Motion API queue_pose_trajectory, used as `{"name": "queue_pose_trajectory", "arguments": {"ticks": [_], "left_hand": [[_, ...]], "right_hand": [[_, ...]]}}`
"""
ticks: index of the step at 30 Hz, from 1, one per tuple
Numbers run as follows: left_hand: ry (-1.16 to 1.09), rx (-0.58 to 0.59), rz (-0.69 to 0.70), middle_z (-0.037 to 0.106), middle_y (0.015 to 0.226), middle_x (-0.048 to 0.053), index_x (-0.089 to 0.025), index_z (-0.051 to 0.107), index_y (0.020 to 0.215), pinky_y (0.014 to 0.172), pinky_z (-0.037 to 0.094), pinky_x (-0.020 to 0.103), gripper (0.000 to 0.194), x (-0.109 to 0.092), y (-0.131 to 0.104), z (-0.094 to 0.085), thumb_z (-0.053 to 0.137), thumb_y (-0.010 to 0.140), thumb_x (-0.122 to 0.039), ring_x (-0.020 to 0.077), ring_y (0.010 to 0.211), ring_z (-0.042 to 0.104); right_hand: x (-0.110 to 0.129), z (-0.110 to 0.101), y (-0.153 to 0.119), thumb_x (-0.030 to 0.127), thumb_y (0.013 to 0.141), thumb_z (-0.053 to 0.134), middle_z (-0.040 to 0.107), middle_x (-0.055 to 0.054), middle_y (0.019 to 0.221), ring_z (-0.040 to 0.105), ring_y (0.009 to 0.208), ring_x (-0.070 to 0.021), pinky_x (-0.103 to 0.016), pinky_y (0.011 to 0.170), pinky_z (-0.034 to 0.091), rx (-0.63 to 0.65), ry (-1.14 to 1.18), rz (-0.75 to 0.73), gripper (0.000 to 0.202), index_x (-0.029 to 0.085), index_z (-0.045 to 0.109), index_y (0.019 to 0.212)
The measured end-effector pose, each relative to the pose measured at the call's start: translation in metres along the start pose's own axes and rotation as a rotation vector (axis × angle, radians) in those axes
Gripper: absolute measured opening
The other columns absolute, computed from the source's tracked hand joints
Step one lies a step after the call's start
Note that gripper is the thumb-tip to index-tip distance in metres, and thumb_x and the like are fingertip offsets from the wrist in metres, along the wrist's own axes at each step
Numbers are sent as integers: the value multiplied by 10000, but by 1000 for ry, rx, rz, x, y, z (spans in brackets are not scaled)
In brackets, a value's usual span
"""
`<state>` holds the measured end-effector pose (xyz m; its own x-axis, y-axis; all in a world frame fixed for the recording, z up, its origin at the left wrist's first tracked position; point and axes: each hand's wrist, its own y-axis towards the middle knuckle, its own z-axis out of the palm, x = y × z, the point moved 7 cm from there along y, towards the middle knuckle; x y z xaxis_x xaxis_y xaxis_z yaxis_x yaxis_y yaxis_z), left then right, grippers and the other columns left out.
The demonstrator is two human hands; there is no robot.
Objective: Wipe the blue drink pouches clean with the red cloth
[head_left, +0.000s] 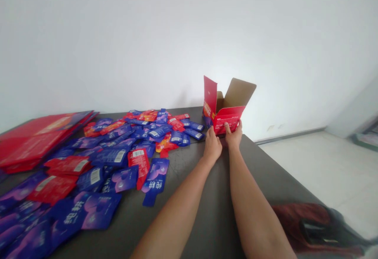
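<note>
A red cardboard box (pixel 228 118) with raised flaps and a brown inside stands at the far right end of the dark table. My left hand (pixel 213 147) is at its lower front left corner, with the fingers bent around the edge. On the front panel lies the thumb of my right hand (pixel 234 134), while the other fingers curl around the right side. Both hands grip the box low down. What is inside the box cannot be seen from here.
Many blue pouches (pixel 110 156) and red pouches (pixel 138 160) lie in a loose spread across the left of the table (pixel 189 164). Flat red folded cartons (pixel 35 137) are stacked at far left. A white wall stands behind. A dark red item (pixel 301 215) sits at lower right.
</note>
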<state>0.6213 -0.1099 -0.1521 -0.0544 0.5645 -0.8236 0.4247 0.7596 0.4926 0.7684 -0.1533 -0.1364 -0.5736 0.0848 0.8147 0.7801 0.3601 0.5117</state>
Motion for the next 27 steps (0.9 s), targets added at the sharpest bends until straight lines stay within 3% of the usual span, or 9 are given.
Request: {"name": "queue_pose_trajectory", "arguments": {"ticks": [5,8,11,15,21,27], "left_hand": [[-7,48,19,377,1625,198,-135,345,1572,1262,294,519,717,10,9,6,467,871,-53,311,1542,319],[-4,38,15,397,1604,203,-126,412,1529,1257,306,509,652,13,13,3,461,882,-55,311,1534,331],[4,-8,3,474,1497,224,-106,513,1423,1233,341,499,517,11,12,-6,443,913,-65,309,1449,443],[32,-79,5,554,1269,177,-143,614,1214,1155,421,470,328,0,4,-22,423,954,-84,270,1249,572],[122,-85,39,561,1081,112,-195,615,995,1023,494,416,140,-22,-11,-37,479,979,-163,245,1055,603],[224,38,118,595,985,100,-213,589,917,923,519,410,205,-45,-29,-37,419,1030,-229,257,973,610]], "right_hand": [[-4,9,11,566,897,539,577,-202,1403,567,1267,-332,-501,1071,436,-18,-68,84,791,147,382,1549],[-7,12,8,532,868,579,550,-200,1392,580,1220,-348,-515,1027,446,-44,-143,123,739,212,425,1517],[-5,15,4,435,860,572,566,-181,1339,595,1168,-307,-456,991,459,-34,-215,104,630,215,466,1441],[3,28,5,387,921,477,698,-95,1110,643,1020,-245,-403,949,474,114,-282,21,392,212,578,1257],[4,47,10,321,946,435,699,-147,1231,576,1249,-306,-541,1108,353,268,-424,-12,451,194,598,1347],[2,64,5,257,925,450,566,-70,1490,340,1479,-320,-618,1197,184,369,-500,-74,521,297,583,1427]]}}
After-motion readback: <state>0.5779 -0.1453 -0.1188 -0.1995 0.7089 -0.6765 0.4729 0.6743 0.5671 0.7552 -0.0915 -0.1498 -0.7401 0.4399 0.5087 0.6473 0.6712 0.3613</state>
